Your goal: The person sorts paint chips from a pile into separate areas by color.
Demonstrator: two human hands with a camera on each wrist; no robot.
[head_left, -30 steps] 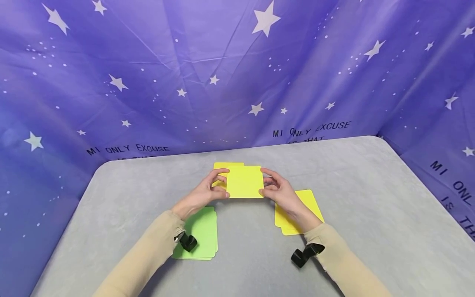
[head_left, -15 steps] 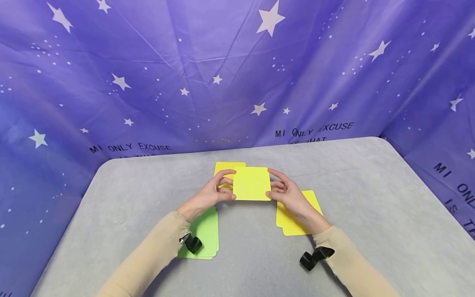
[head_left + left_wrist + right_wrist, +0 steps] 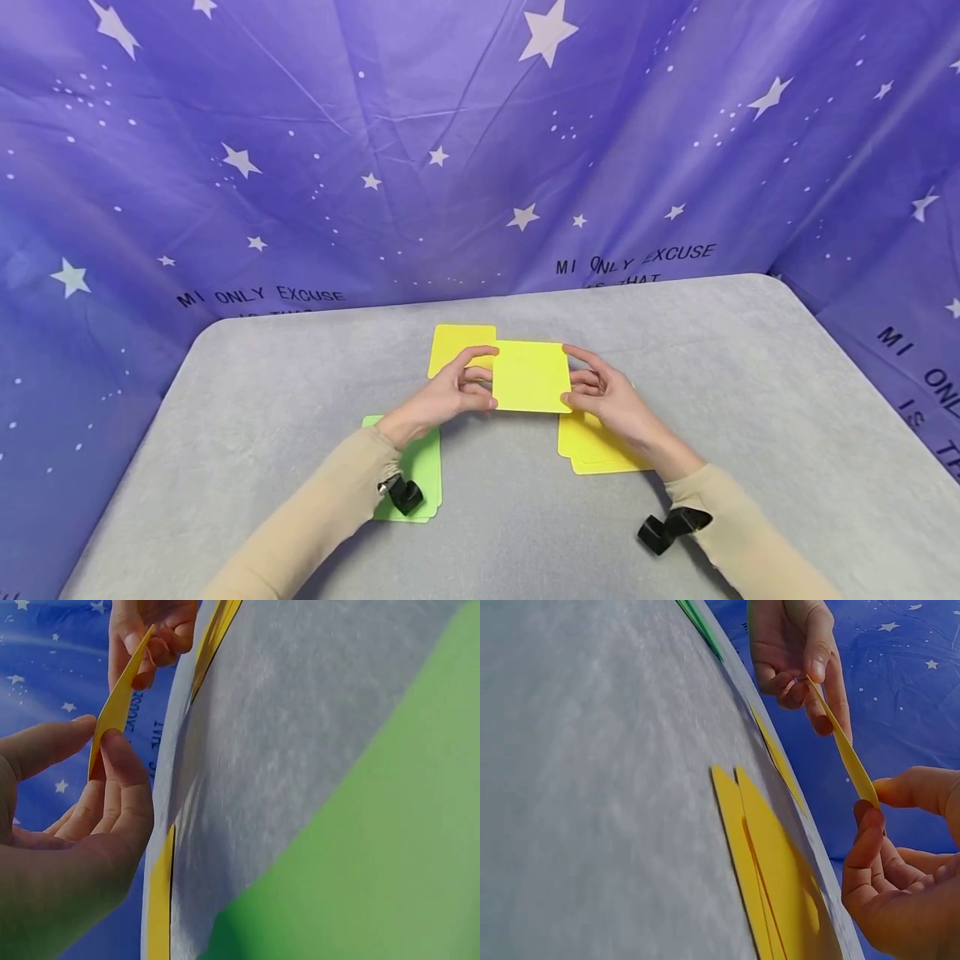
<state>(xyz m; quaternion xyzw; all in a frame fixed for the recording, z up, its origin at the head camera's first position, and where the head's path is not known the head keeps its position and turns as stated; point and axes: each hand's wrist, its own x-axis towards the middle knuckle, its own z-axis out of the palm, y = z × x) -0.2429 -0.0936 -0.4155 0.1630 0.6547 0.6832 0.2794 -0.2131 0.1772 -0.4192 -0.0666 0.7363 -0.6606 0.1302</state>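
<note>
A square yellow card [image 3: 532, 377] with rounded corners is held up above the table between both hands. Thumb and index finger of my left hand [image 3: 450, 392] pinch its left edge. My right hand [image 3: 611, 402] grips the opposite edge in the same way, its other fingers behind the card. Both wrist views show the card nearly edge-on, slightly bent and clear of the tabletop. Behind the left hand another yellow card [image 3: 459, 343] lies on the table. Below the right hand is a small stack of yellow cards [image 3: 596, 446], partly covered by that forearm.
Several green cards [image 3: 423, 475] lie overlapping beneath the left wrist, partly hidden by the sleeve. The grey table [image 3: 495, 517] has rounded corners, and a purple curtain [image 3: 420, 108] printed with stars hangs behind it and along its sides.
Both hands have moved to the right and slightly nearer with the yellow card between them. It now overlaps less of the card at the back. The cards on the table have stayed put.
</note>
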